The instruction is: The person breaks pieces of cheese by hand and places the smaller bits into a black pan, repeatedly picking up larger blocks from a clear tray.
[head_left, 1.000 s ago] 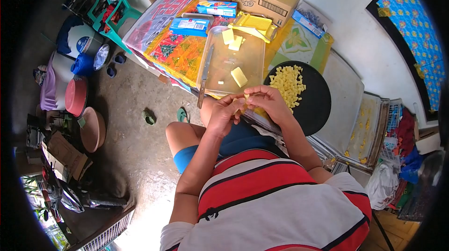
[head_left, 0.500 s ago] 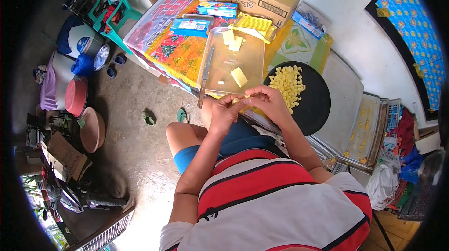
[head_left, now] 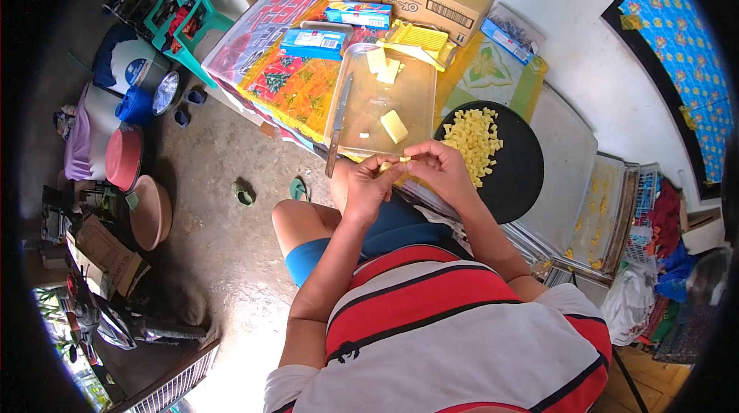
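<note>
My left hand (head_left: pixel 371 186) is closed on a small yellow piece (head_left: pixel 386 167) at the near edge of the clear tray (head_left: pixel 381 97). Close beside it, my right hand (head_left: pixel 441 170) pinches a little yellow bit (head_left: pixel 404 159) between its fingertips. On the tray lie a yellow block (head_left: pixel 394 127), flatter yellow slabs (head_left: pixel 389 71) and a knife (head_left: pixel 339 117), whose handle sticks out over the near edge. Many yellow cubes (head_left: pixel 471 138) cover the left part of a round black pan (head_left: pixel 519 174) to the right of my hands.
Blue boxes (head_left: pixel 313 44), a yellow rack-like tray (head_left: pixel 416 42) and a cardboard box (head_left: pixel 435 6) stand at the back of the table. Metal trays (head_left: pixel 558 159) lie right of the pan. A green chair (head_left: pixel 186 13) and basins (head_left: pixel 151 213) are at the left.
</note>
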`<act>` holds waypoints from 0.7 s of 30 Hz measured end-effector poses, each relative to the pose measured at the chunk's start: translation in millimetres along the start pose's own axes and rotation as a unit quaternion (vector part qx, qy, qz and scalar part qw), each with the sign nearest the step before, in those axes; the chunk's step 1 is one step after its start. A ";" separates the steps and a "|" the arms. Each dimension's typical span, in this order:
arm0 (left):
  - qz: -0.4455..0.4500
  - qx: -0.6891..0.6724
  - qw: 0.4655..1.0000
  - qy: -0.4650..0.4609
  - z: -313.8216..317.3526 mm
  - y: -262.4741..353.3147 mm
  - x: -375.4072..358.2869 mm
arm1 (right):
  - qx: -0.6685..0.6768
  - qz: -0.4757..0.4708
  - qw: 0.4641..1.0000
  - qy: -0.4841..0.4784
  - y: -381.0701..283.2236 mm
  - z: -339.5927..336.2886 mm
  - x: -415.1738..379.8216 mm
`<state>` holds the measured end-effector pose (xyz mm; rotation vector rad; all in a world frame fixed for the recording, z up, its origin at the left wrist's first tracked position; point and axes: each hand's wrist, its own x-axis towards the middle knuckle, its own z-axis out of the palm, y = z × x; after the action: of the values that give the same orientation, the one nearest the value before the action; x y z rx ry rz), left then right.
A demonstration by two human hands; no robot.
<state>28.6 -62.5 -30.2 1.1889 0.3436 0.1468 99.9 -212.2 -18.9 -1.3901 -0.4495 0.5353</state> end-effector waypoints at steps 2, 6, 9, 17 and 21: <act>-0.017 -0.024 1.000 -0.002 -0.9 0.7 0.1 | 0.013 0.004 1.000 0.000 -0.6 1.0 0.2; -0.039 -0.057 0.998 -0.008 -5.0 1.4 -1.4 | -0.017 -0.019 0.998 0.052 9.1 -13.0 3.5; -0.055 -0.080 0.995 -0.002 -9.8 -3.3 -1.4 | -0.108 -0.065 0.980 0.155 9.4 -51.2 10.9; -0.092 -0.094 0.991 -0.010 -19.2 -13.9 0.0 | -0.451 0.004 0.844 0.289 36.5 -164.3 10.7; -0.104 -0.096 0.990 -0.006 -17.9 -14.2 -1.7 | -0.475 0.038 0.834 0.276 54.3 -174.2 14.4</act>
<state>20.0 -52.6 -48.9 0.9578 0.4304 -0.0090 209.6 -336.9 -95.8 -2.4338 -0.1646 -0.1053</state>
